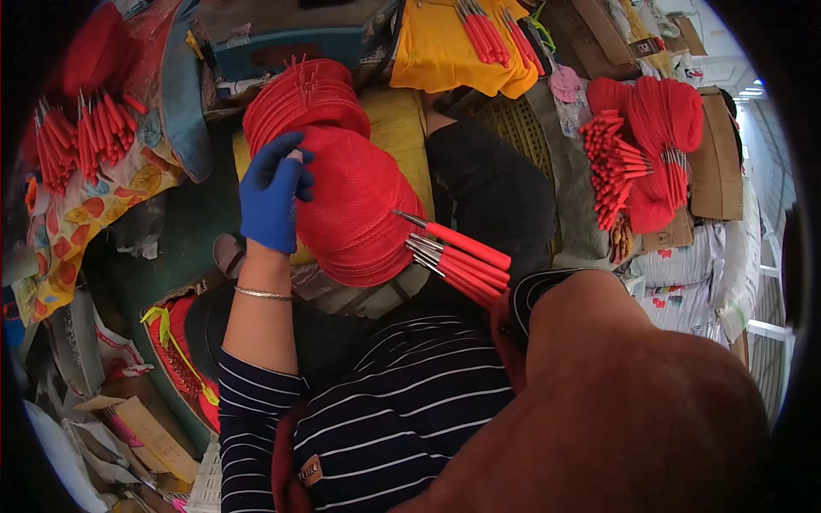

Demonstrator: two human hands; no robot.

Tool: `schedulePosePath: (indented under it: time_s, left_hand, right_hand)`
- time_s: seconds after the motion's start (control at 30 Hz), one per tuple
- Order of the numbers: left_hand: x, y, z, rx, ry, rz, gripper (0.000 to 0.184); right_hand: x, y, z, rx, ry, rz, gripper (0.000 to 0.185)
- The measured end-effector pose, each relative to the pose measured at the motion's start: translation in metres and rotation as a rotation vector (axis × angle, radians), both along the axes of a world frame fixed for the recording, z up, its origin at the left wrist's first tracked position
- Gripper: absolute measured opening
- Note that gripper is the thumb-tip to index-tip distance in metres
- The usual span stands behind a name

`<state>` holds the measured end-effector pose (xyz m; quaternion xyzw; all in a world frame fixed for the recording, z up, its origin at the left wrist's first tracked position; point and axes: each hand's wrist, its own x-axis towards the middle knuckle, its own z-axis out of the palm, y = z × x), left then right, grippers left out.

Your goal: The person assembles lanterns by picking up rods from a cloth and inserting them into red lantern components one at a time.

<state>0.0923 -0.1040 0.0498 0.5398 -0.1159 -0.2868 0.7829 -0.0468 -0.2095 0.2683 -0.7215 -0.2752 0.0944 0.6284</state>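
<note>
My left hand [272,198], in a blue glove, is at the left side of a rounded red mesh bundle [351,192]. Its fingers are bent and stand apart, with a gap between thumb and forefinger. Whether the fingertips touch the mesh is hard to tell. Several tools with red handles and thin metal shafts [462,261] point out from the bundle's lower right side. One metal tip lies across the mesh. Behind the bundle sits a ribbed stack of red mesh [308,98]. My right arm [607,402] is raised close to the camera, and its hand is out of sight.
More red-handled tools [611,167] lie by red mesh rolls [663,128] at the right. Others [85,137] lie on a patterned cloth [73,231] at the left, and some [487,34] on a yellow cloth [436,60]. Cardboard [150,436] is at lower left.
</note>
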Motion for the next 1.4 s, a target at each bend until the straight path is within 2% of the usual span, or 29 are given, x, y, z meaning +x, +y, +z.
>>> schedulePosePath:
  time_s: [0.43,0.6,1.4]
  left_hand:
    - [0.012,0.008,-0.008,-0.251,0.233,-0.041,0.030]
    - [0.017,0.009,-0.013,-0.384,0.363,-0.124,0.038]
    - [0.021,0.011,-0.014,-0.472,0.404,-0.187,0.046]
  right_hand:
    - [-0.008,0.006,-0.001,0.095,-0.022,0.022,0.021]
    - [-0.012,0.011,-0.001,0.145,-0.022,0.021,0.021]
    - [-0.022,0.013,-0.001,0.349,-0.046,0.041,0.020]
